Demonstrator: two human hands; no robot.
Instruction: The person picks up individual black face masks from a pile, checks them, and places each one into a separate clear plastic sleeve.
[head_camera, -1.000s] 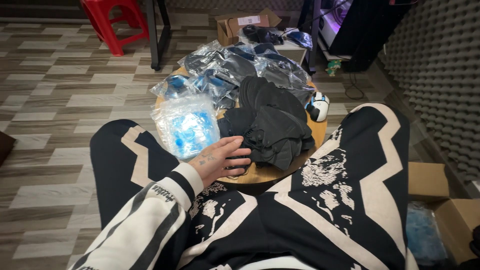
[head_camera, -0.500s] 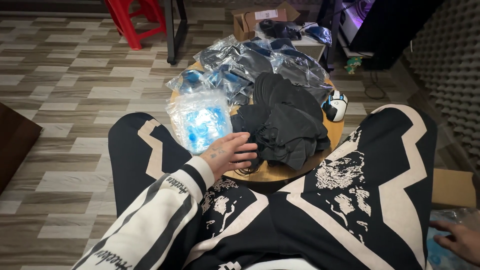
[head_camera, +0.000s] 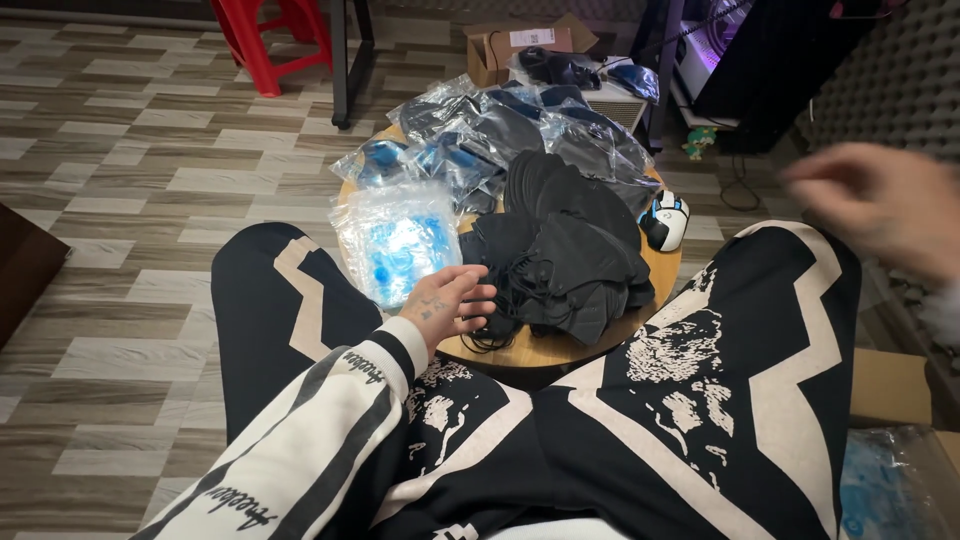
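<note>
The left hand (head_camera: 450, 302) rests open, fingers loosely spread, on the near edge of a round wooden table (head_camera: 560, 348), fingertips touching a pile of black face masks (head_camera: 560, 250). The right hand (head_camera: 880, 205) is raised at the right, blurred, holding nothing. Left of the masks lies 1 clear bag of blue items (head_camera: 398, 238); beyond, more plastic bags (head_camera: 500, 125), a white mouse (head_camera: 665, 218), a cardboard box (head_camera: 520, 45).
</note>
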